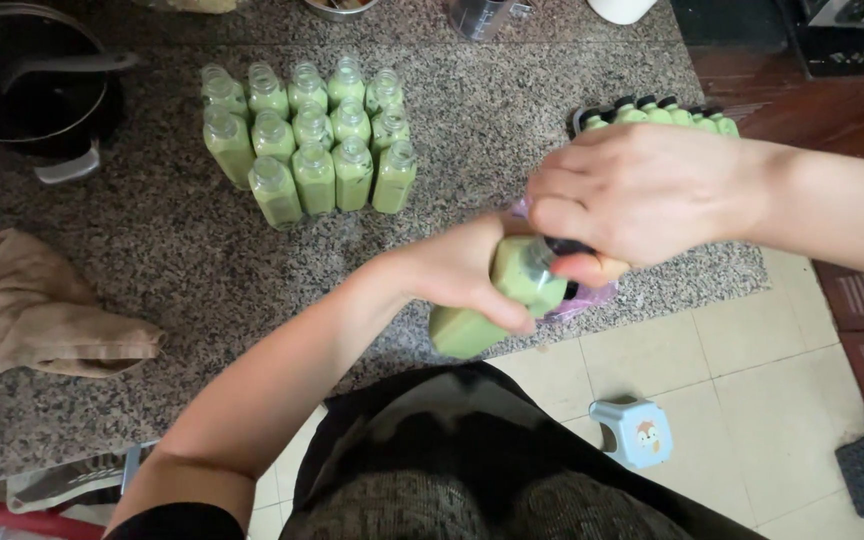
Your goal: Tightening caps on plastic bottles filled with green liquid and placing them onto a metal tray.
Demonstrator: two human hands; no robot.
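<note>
My left hand [462,272] grips a clear plastic bottle [497,305] filled with pale green liquid, held tilted over the front edge of the granite counter [152,230]. My right hand [632,195] is closed around the bottle's top, where a dark cap barely shows under the fingers. Several uncapped bottles [307,140] of the same green liquid stand in a tight group at the back middle of the counter. Several bottles with black caps [657,112] lie in a row behind my right hand. A purple plastic bag [582,298] peeks out beneath the held bottle.
A black pan with a lid [22,85] sits at the back left. A crumpled tan cloth [32,310] lies at the left front of the counter. Below, a small light-blue stool [634,430] stands on the tiled floor, and dark wooden furniture [852,200] is at the right.
</note>
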